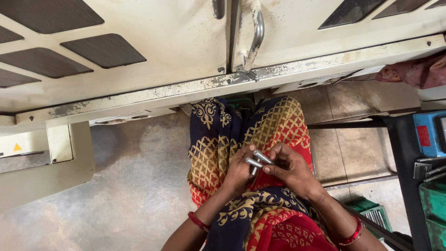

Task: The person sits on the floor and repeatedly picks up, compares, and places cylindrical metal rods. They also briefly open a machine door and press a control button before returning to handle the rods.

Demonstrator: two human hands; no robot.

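Two hands meet over the lap of a person standing close to a cream machine cabinet [139, 88], and reading from left to right the scene explains itself fairly well. Far left, the cabinet's lower body [46, 162] juts toward the bare concrete floor [130, 186], its paint chipped along the ledge. Next comes the left hand [239, 172], wrist ringed by a red bangle [198, 221], curled shut around a small bundle of metal pins [258, 160]; the pins lie slanted across the fingers with their bright ends poking up and out, probably so they can be taken or sorted one at a time. Just beside it the right hand [290, 169] closes over the same pins from the other side, thumb and fingers pinching at their ends, so both hands share the bundle at waist height in front of the patterned cloth [278, 125], well clear of the floor. Above them a curved door handle [255, 37] hangs on the cabinet, untouched. Further right a dark frame [404, 153] carries a blue box [429, 132], with more metal rods [434, 172] lying beneath it and a green crate [434, 204] at the edge; I'd guess stock is kept there within arm's reach. A crumpled reddish rag [418, 72] sits at top right.
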